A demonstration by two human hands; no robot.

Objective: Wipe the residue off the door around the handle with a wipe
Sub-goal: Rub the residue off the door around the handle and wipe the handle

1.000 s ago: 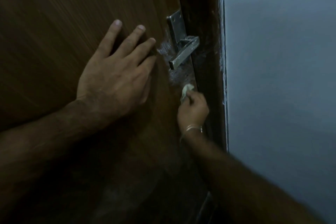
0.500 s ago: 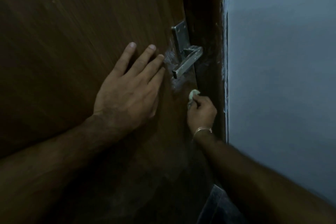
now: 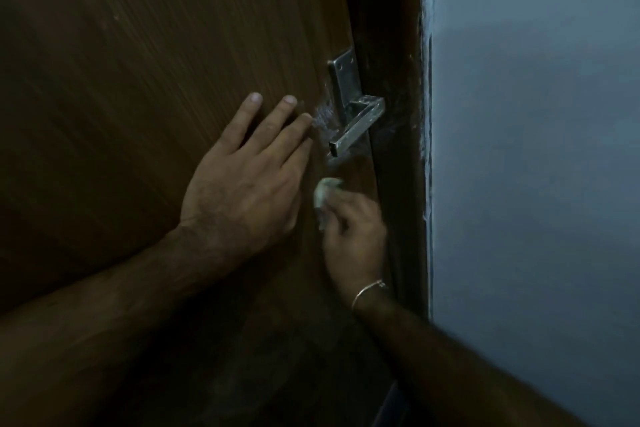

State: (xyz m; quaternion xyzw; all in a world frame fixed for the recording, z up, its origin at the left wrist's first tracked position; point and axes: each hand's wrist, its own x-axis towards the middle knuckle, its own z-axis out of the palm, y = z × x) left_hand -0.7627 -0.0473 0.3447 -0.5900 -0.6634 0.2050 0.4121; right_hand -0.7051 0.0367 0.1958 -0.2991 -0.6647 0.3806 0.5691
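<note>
Door (image 3: 156, 80) | left hand (image 3: 242, 191) flat, fingers spread, bracing | right hand (image 3: 353, 225) fingers clenched on wipe (image 3: 323, 192), just below handle (image 3: 358, 126) | residue (image 3: 323, 118) left of handle remains | wiping unfinished

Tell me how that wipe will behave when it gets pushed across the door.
The wipe is bunched in the right hand, so it is probably soft and floppy. It looks small and likely light. Pressed against the wooden door, it should flatten rather than slide stiffly.
</note>
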